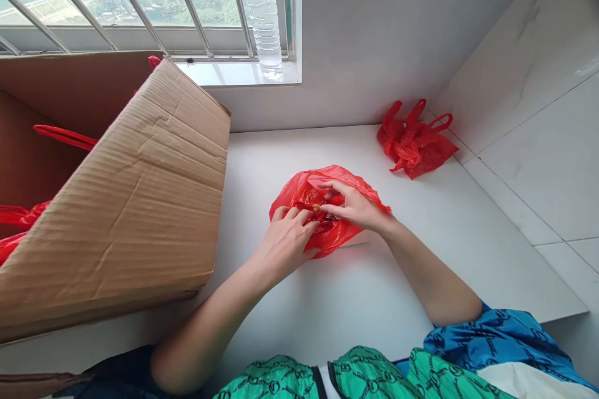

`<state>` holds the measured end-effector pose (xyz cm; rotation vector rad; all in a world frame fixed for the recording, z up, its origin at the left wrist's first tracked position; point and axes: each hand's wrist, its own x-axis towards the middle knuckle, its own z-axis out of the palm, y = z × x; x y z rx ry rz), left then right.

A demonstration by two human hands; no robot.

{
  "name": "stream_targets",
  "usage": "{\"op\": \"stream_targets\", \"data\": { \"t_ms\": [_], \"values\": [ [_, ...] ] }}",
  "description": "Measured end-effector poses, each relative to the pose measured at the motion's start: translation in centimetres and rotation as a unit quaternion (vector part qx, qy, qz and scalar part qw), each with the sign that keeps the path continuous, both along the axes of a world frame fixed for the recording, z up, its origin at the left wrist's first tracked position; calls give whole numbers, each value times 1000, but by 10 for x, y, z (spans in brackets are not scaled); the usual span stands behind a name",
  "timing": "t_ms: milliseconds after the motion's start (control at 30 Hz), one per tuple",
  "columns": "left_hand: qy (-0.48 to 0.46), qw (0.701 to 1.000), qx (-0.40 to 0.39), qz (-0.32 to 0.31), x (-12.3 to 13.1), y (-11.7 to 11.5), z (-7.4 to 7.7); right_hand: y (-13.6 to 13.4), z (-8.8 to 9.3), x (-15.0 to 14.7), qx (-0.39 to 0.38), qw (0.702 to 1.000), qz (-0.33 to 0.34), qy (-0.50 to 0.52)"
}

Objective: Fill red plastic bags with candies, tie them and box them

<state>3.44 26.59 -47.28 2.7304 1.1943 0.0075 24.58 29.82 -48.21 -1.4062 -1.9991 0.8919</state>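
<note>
The left hand (287, 237) curls over an open, red plastic bag (334, 174) on the white worktop (266, 153); the right hand (353, 204) reaches inside. Whether either's fingers grip anything, I cannot tell.

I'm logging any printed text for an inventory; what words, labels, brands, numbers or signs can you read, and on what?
No text can be read for certain.
Contents of the open bag: small gold marks, too small to read.
Shirt: dark pattern, too unclear to tell if it holds letters.
Bottle, box, far bag: no lettering seen on the sides in view.
</note>
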Motion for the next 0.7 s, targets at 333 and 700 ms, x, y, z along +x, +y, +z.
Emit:
{"op": "stream_targets", "data": {
  "t_ms": [333,700],
  "values": [
    [-16,999,-23,16,1,-1,0,-12,9,4,-18,921,-12,-388],
    [-21,1000,-13,18,3,-3,1,-22,57,44,-6,992,-70,-101]
  ]
}}
